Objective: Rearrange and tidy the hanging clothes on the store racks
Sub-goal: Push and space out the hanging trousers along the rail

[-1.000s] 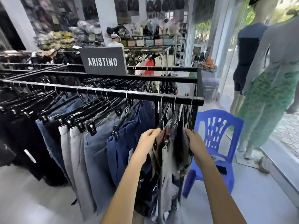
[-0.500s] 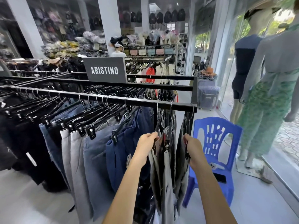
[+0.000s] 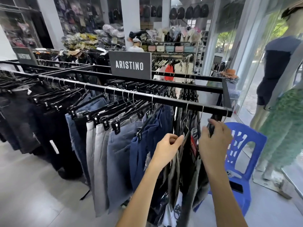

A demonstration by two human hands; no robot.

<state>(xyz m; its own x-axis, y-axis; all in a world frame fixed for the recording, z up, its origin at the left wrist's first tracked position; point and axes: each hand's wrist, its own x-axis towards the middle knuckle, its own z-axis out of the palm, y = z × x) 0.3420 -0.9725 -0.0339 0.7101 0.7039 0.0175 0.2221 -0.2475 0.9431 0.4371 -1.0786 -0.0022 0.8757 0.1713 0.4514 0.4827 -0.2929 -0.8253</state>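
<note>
Two hands: left hand (image 3: 167, 149), right hand (image 3: 213, 138) | both grip dark trousers (image 3: 188, 154) | one rack (image 3: 164, 99)

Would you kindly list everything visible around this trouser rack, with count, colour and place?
Rack rail: one, black, across the middle.
Hanging trousers: many, black, grey, blue, navy, on clip hangers along the rail.
ARISTINO sign: one, black, white lettering, atop the rack.
Plastic chair: one, blue, right of the rack end.
Phone: one, black, on the chair seat.
Mannequins: two, right, by the window.
Left hand: grips dark garments at the rail's end.
Right hand: pinches a dark hanger there.
</note>
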